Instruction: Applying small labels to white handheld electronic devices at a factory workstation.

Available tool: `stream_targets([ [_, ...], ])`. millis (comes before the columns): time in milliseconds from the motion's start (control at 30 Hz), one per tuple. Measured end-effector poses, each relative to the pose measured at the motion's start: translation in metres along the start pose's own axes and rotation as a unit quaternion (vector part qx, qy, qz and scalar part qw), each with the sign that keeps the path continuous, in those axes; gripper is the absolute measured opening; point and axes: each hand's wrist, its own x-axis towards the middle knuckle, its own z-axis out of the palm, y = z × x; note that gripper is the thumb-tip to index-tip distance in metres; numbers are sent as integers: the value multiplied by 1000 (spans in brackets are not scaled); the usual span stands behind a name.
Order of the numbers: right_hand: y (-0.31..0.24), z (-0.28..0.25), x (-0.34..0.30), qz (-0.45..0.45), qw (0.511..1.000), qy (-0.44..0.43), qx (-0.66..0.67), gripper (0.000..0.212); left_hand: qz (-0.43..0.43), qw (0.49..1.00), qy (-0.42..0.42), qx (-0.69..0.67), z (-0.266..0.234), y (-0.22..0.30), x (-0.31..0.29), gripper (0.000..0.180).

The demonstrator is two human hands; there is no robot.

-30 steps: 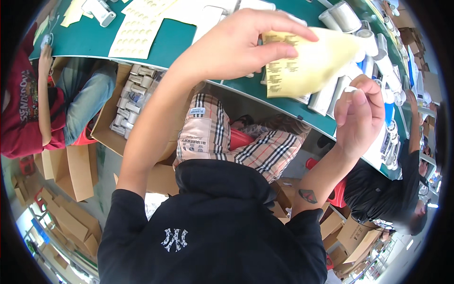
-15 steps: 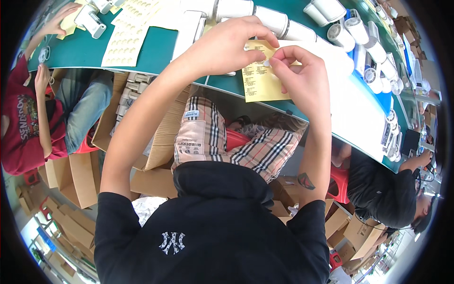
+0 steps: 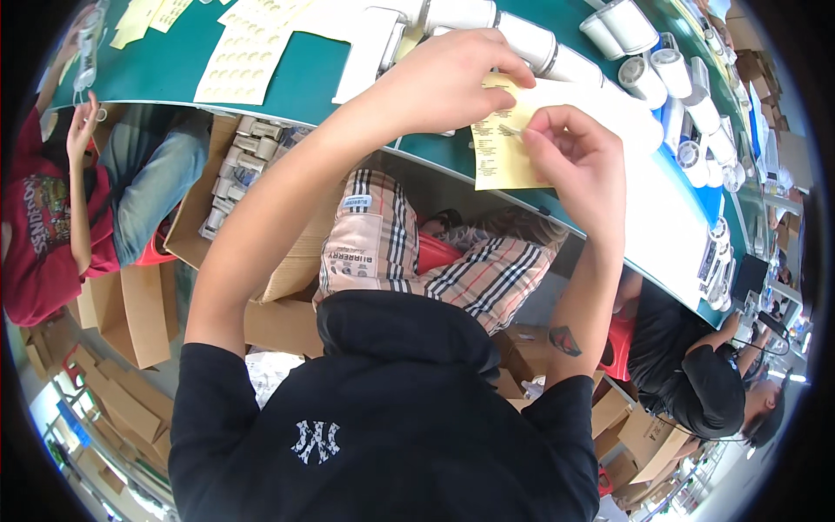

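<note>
A yellow sheet of printed labels [image 3: 503,165] lies at the near edge of the table, in front of me. My left hand [image 3: 461,74] grips the sheet's upper part between curled thumb and fingers. Low over the sheet's right side is my right hand [image 3: 581,165], thumb and forefinger pinched together. A small pale sticker [image 3: 513,131] shows at those fingertips, partly hidden. White cylindrical housings [image 3: 526,42] lie in a row just beyond my hands.
More white cylinders [image 3: 644,80] are heaped at the right. Pale sticker sheets [image 3: 239,74] lie on the green tabletop [image 3: 309,83] at left. An open carton [image 3: 193,209] of white parts stands below. A person in maroon [image 3: 52,217] sits left; another in black [image 3: 687,365] works right.
My right hand has pulled slightly right and down from my left fingertips. The sheet and both hands appear shifted right in view. The person at left has raised a white device.
</note>
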Motion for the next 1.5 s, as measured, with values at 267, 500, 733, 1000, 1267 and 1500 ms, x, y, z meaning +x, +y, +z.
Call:
stream_targets([
  [267, -12, 0, -18, -53, 966, 48, 249, 7, -2, 991, 117, -68, -29, 17, -7, 19],
  [500, -38, 68, -3, 46, 970, -35, 238, 12, -208, 861, 453, -103, -118, -43, -59, 19],
  [733, -45, 107, 25, 61, 979, 23, 191, 14, -251, 842, 474, -61, -113, -79, -81, 21],
  [1000, -45, 123, 24, 120, 976, 90, 161, 16, -276, 838, 455, -120, -117, -71, -84, 21],
  [1267, -46, 127, 27, 109, 976, 108, 158, 17, -266, 823, 468, -183, -119, -66, -83, 22],
  [1500, -43, 127, 27, 112, 975, 120, 153, 18, -261, 829, 455, -194, -117, -70, -84, 23],
])
